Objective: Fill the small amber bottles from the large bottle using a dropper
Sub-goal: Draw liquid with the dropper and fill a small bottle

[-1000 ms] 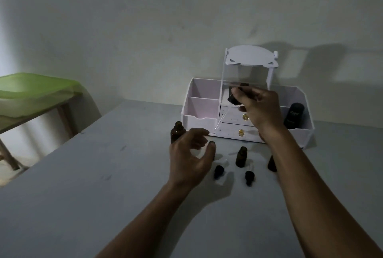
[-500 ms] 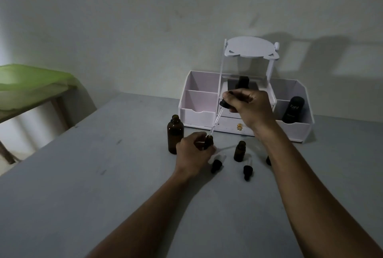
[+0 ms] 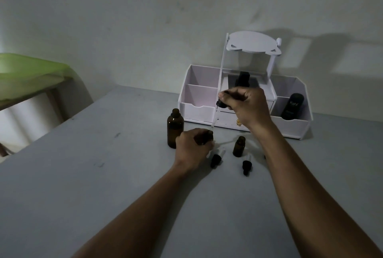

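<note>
The large amber bottle [image 3: 175, 128] stands uncapped on the grey table [image 3: 103, 175]. Right of it my left hand [image 3: 193, 147] is wrapped around a small amber bottle [image 3: 209, 136], mostly hidden by my fingers. My right hand [image 3: 245, 105] pinches the black bulb of a dropper [image 3: 215, 116], whose glass tip points down into that small bottle's mouth. A second small amber bottle [image 3: 238, 146] stands open to the right. Two loose dropper caps [image 3: 216, 158] [image 3: 247, 165] lie in front.
A white organizer box [image 3: 294, 127] with drawers and compartments stands against the wall, holding a black tube [image 3: 292, 106] and a dark bottle [image 3: 243, 78]. A green-covered side table [image 3: 31, 73] is at the far left.
My left hand closed around the small bottle and steadied it. My right hand brought the dropper down and left until its tip reached the bottle's mouth.
</note>
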### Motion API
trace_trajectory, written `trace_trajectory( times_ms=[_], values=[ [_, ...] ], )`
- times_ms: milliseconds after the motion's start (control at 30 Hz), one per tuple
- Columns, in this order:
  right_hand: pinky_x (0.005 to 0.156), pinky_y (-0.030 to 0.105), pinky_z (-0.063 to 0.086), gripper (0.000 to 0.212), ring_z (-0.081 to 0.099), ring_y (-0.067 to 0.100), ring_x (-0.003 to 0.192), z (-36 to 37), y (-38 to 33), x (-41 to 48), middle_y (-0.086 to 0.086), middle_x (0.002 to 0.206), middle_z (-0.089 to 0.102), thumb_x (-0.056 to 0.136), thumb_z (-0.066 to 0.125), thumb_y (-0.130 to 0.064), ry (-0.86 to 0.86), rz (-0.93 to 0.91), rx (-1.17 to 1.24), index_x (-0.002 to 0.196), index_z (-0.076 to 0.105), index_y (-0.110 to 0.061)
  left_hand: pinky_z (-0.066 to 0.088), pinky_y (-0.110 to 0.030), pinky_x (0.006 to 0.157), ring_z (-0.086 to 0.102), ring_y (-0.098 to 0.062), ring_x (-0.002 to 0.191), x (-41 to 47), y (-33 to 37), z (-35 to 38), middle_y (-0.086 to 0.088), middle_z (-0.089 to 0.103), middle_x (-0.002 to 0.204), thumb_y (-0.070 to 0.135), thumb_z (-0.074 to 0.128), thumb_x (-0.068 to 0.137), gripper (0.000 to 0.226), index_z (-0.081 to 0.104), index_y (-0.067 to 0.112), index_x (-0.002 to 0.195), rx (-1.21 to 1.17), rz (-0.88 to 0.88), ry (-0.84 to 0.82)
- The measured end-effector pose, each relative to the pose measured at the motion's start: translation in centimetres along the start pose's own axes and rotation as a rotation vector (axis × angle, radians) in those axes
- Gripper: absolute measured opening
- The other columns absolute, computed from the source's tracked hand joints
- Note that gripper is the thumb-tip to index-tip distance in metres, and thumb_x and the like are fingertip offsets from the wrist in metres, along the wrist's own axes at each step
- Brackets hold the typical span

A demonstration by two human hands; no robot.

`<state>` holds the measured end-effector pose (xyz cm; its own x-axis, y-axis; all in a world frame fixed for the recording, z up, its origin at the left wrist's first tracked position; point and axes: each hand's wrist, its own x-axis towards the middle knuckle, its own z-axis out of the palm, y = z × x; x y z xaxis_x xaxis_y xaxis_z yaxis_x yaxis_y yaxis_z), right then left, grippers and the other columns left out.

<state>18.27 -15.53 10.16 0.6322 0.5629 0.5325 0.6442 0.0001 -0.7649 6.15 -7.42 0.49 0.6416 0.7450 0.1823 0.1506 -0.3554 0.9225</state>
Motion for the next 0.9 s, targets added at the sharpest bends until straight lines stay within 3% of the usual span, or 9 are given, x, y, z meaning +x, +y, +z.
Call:
trace_trajectory(
  times_ms=[133,233,467,633,733,800,900],
  values=[
    [0.045,0.002,0.041,0.009,0.056,-0.009,0.043,0.0,-0.6,-0.3,-0.001,0.075,0.070,0.088,0.072,-0.012,0.014,-0.027,-0.004,0.091,0.077,-0.005,0.050,-0.030,0.102,0.066,-0.011,0.106,-0.2,0.0,0.1,0.001,0.072,0.115,0.011,0.077,0.084,0.035,0.071,0.014,0.118,-0.035,-0.021,0.016],
    [0.042,0.002,0.039,0.009,0.054,-0.008,0.040,0.1,-0.7,-0.4,-0.005,0.071,0.068,0.088,0.072,-0.010,0.037,-0.036,-0.010,0.090,0.077,-0.003,0.049,-0.026,0.101,0.066,-0.011,0.106,-0.3,0.1,0.1,0.001,0.072,0.115,0.011,0.076,0.084,0.034,0.071,0.014,0.118,-0.037,-0.023,0.018],
    [0.059,0.000,0.044,0.007,0.062,-0.015,0.061,0.3,-0.7,-0.4,-0.016,0.069,0.065,0.086,0.074,-0.010,0.039,-0.049,-0.026,0.090,0.078,-0.004,0.053,-0.037,0.100,0.067,-0.014,0.105,-0.2,-0.1,0.2,0.001,0.073,0.113,0.012,0.078,0.083,0.034,0.072,0.014,0.116,-0.040,-0.036,0.028],
    [0.054,0.003,0.045,0.007,0.065,-0.012,0.062,-0.1,-1.3,-0.4,-0.008,0.075,0.071,0.087,0.073,-0.013,0.025,-0.031,0.016,0.091,0.078,-0.009,0.051,-0.036,0.103,0.067,-0.012,0.107,0.1,0.0,0.0,0.002,0.073,0.113,0.014,0.078,0.083,0.033,0.072,0.016,0.116,-0.007,-0.023,0.004],
    [0.060,0.005,0.047,0.004,0.064,-0.010,0.060,-0.9,-1.8,-0.2,-0.016,0.073,0.070,0.087,0.074,-0.021,0.079,-0.016,0.066,0.086,0.075,-0.024,0.052,-0.032,0.099,0.065,-0.015,0.109,-0.1,0.3,-0.7,-0.001,0.070,0.119,0.018,0.079,0.083,0.045,0.065,0.014,0.126,0.037,-0.003,-0.035],
    [0.060,0.009,0.050,0.012,0.066,-0.008,0.061,-1.5,-2.3,0.0,-0.019,0.072,0.070,0.087,0.074,-0.024,0.142,-0.012,0.108,0.080,0.072,-0.033,0.053,-0.026,0.092,0.063,-0.014,0.107,-0.6,0.6,-1.6,-0.001,0.066,0.122,0.025,0.079,0.082,0.053,0.061,0.015,0.132,0.075,0.023,-0.053],
    [0.064,0.020,0.059,0.009,0.072,0.004,0.073,-2.5,-3.3,0.2,-0.012,0.077,0.073,0.087,0.073,-0.026,0.216,-0.013,0.195,0.081,0.071,-0.032,0.054,-0.013,0.074,0.068,-0.004,0.085,-1.9,1.2,-3.5,0.007,0.071,0.104,0.032,0.079,0.081,0.043,0.069,0.019,0.120,0.145,0.145,0.000]
  ],
)
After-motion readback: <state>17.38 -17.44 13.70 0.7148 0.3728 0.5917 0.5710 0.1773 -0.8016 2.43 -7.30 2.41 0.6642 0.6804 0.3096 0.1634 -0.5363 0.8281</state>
